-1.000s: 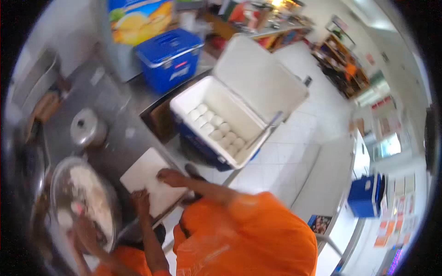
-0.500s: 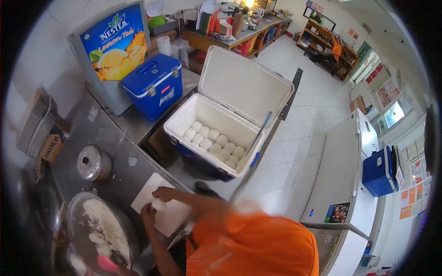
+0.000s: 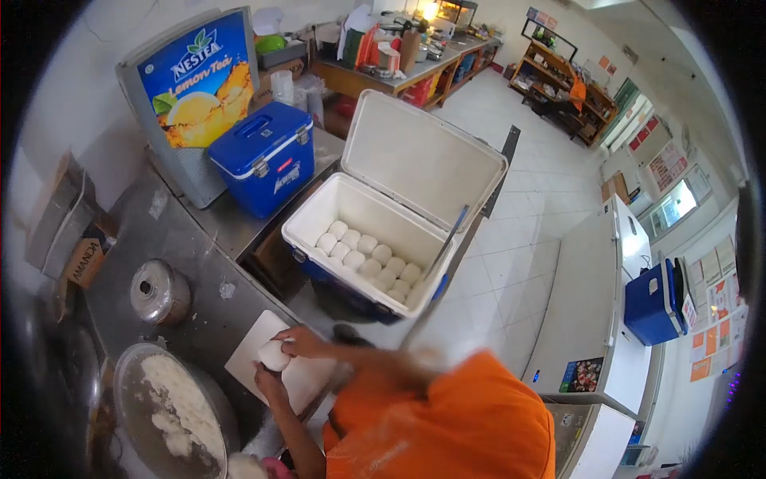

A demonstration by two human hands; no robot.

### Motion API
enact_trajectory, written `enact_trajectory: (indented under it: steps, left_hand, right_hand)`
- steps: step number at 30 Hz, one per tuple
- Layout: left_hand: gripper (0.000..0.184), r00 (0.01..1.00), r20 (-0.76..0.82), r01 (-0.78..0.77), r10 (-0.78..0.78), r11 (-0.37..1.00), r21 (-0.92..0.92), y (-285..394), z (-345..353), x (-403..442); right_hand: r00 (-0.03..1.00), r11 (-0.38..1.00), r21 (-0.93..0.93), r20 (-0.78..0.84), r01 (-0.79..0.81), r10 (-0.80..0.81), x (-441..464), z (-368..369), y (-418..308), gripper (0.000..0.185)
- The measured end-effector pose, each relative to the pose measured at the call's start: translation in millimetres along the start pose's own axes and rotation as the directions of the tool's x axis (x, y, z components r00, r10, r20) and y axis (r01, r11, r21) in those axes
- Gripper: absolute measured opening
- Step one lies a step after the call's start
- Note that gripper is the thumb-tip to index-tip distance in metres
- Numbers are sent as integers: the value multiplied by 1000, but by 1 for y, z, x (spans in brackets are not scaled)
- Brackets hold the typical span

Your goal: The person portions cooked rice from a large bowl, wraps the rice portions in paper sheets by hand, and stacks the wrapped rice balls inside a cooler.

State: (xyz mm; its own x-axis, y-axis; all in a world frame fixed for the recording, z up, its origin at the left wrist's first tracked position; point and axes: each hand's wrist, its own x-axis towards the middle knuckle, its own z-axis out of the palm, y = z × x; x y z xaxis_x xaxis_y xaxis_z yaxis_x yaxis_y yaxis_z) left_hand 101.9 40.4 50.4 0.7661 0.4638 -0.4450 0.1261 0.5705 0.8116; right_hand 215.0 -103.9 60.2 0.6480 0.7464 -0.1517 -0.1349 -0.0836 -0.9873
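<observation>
A smooth white dough ball (image 3: 274, 356) sits over a white board (image 3: 307, 379) near the metal table's edge. My left hand (image 3: 270, 382) curls round its lower side. From the other side, my right hand (image 3: 298, 343) presses bent fingers against it. Both my arms reach in from an orange shirt (image 3: 479, 415). Just left of the board stands a large basin (image 3: 132, 415) with loose white dough (image 3: 185, 411) in it. At the bottom edge, another white lump (image 3: 249, 467) shows beside a pink object (image 3: 277, 465), partly cut off; whoever handles them is mostly hidden.
An open cooler box (image 3: 363, 195) holds rows of dough balls (image 3: 369, 254), its lid tipped back. A lidded metal pot (image 3: 159, 291), a closed blue cooler (image 3: 267, 160) and a drink sign (image 3: 195, 96) stand beyond. A long white chest freezer (image 3: 582, 295) lines the right side.
The dough between my hands has turned up into plain view, and my hands have shifted slightly to the right. Another person's pink object has moved right, away from the basin.
</observation>
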Motion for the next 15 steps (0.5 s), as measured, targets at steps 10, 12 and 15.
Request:
enact_trajectory:
  steps: [10,12,15]
  left_hand:
    - [55,962,-59,271,-268,961,55,53,-77,-38]
    - [59,959,229,-252,166,868,428,38,-45,-19]
    - [55,823,-491,-228,286,958,174,61,121,21]
  right_hand:
    - [815,930,-21,-476,366,-331,38,29,-63,23]
    - [721,920,-136,-583,368,-374,56,35,-47,22]
    - [605,900,-317,-667,300,-436,56,24,-49,22]
